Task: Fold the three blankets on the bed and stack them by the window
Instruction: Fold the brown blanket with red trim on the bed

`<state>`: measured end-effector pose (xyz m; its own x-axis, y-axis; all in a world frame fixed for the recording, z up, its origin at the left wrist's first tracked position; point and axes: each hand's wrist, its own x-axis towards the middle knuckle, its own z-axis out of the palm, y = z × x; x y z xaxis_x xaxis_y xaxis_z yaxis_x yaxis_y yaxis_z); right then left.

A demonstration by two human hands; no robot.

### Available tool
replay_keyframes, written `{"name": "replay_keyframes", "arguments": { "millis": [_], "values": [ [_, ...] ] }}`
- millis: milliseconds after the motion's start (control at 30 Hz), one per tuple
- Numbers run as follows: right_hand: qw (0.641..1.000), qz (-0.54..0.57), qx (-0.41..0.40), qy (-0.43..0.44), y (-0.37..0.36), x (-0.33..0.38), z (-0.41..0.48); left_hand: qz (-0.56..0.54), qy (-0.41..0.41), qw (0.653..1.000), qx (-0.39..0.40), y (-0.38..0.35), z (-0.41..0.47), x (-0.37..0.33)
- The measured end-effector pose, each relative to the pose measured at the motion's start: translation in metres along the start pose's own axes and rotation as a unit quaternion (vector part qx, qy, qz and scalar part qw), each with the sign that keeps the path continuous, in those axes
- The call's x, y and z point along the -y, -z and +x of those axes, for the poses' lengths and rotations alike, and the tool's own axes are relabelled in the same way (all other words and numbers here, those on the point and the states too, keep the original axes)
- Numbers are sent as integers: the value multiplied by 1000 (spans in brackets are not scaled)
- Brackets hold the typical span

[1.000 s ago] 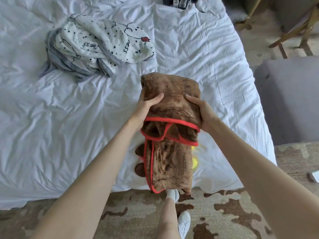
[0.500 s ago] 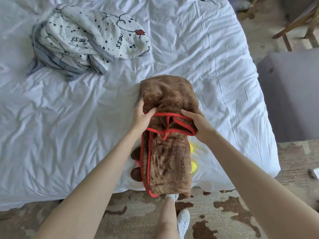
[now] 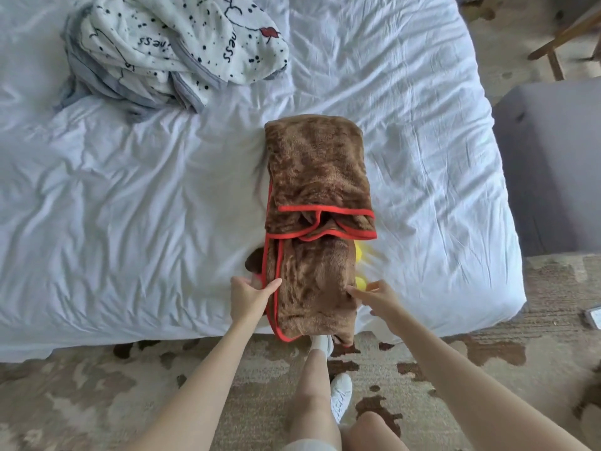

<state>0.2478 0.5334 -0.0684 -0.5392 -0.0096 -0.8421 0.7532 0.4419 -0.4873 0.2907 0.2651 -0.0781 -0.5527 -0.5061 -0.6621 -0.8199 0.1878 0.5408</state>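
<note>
A brown fleece blanket (image 3: 317,177) with red trim lies lengthwise on the white bed (image 3: 130,206), its far half folded back over itself. Its near end hangs over the bed's front edge. My left hand (image 3: 248,297) grips the left trimmed edge of that near end, thumb on top. At the right edge of the same end my right hand (image 3: 377,296) pinches the fabric. A white spotted blanket (image 3: 182,43) lies crumpled at the bed's far left on top of a grey blanket (image 3: 94,79). Yellow and dark brown patches show from under the brown blanket's sides.
A grey upholstered seat (image 3: 553,164) stands close to the bed's right side, with wooden chair legs (image 3: 566,37) behind it. A patterned rug (image 3: 97,402) covers the floor. My legs and white shoes (image 3: 340,397) stand at the bed's front edge. A small flat object (image 3: 593,317) lies at far right.
Both hands let go of the folded-over part in the middle and moved down to the blanket's near end. The folded part now rests flat on the bed.
</note>
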Motion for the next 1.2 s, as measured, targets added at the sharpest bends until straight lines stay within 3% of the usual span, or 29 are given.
{"name": "replay_keyframes", "arguments": {
  "millis": [133,200,300,400,600,800,933,1033,1200],
  "values": [
    [995,-12,97,19,-16,-24,-12,-73,122,989,50,-12,-12,32],
    [992,-7,122,9,-24,-38,-14,-134,134,976,107,-18,-18,41],
    [995,-12,98,22,-37,-51,-10,-187,119,964,149,-20,-19,50],
    [996,-38,67,35,-45,-54,-17,-169,130,959,189,-16,-30,55],
    [991,118,18,62,-32,-44,-69,-226,111,925,284,6,-73,35],
    [971,200,-18,132,-7,13,-116,-240,38,932,270,46,-101,-31],
    [953,235,-57,182,12,65,-138,-169,-6,962,214,69,-108,-81],
    [944,238,-53,223,29,107,-145,-181,-42,966,179,85,-105,-124],
    [935,270,-8,230,44,173,-130,-217,-65,954,196,101,-76,-190]
  ]
}}
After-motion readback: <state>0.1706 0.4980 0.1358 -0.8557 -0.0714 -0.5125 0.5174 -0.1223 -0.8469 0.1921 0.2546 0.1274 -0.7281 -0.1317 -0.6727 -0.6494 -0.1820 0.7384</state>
